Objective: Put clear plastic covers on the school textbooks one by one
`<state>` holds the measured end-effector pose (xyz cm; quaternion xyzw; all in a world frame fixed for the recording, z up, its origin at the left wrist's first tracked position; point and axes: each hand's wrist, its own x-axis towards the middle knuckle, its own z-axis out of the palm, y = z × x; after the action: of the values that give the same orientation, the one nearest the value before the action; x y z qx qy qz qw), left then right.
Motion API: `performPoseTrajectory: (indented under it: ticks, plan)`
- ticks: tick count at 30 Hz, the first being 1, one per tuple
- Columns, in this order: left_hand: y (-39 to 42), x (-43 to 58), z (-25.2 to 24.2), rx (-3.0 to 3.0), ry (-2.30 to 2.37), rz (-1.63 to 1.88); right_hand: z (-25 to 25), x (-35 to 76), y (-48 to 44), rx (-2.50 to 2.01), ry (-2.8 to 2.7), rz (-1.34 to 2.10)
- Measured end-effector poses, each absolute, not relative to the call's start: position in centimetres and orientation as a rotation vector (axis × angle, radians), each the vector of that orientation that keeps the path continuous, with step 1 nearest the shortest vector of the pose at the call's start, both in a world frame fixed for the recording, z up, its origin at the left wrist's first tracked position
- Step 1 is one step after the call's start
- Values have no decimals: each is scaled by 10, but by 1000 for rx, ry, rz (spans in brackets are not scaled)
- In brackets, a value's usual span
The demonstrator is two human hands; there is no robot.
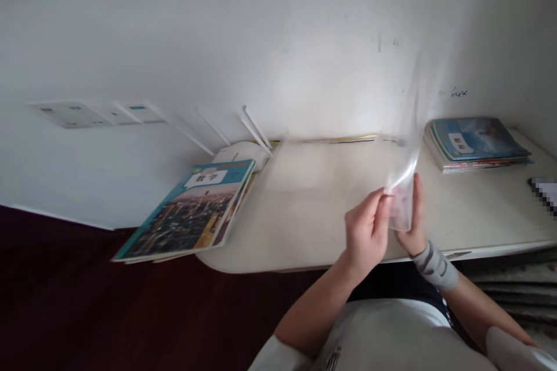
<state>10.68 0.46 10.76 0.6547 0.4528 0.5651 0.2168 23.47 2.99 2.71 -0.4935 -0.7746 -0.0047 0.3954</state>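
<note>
A clear plastic sleeve (405, 200) stands upright in front of me, its upper part thin and blurred against the wall. My left hand (368, 229) pinches its lower left edge between thumb and fingers. On the other side, my right hand (415, 226) grips the sleeve near its bottom corner, one digit pointing up along it and the rest partly hidden behind the plastic. Left of my hands, a textbook with a city photo on its cover (195, 208) lies on other books and juts past the desk's rounded end.
A stack of books (476, 139) sits at the desk's (296, 226) back right. A white router (237, 153) with raised antennas stands behind the left books. A dark-edged pixelated object (543, 192) lies at the right edge. Wall sockets (93, 114) are at left.
</note>
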Motion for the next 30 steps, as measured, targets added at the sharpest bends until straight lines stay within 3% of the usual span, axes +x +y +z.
performPoseTrajectory:
  ticks: [2,5,11,16,23,30]
  plan:
    - [0,88,104,1829,1397,1679,40,254,33,-1296,-1680,-113]
    - [9,49,84,1726,1806,1688,51,284,35,-1295,-1740,-360]
    - [26,-2,30,1767,2503,851,21,313,36,-1408,-2223,-356]
    - [29,-8,8,1788,2534,330,-15,320,46,-1408,-2374,-156]
    - [28,-23,9,2029,2535,638,-17,325,50,-1258,-2520,9]
    - [27,-104,36,1804,2935,726,-33,329,47,-1382,-2319,-136]
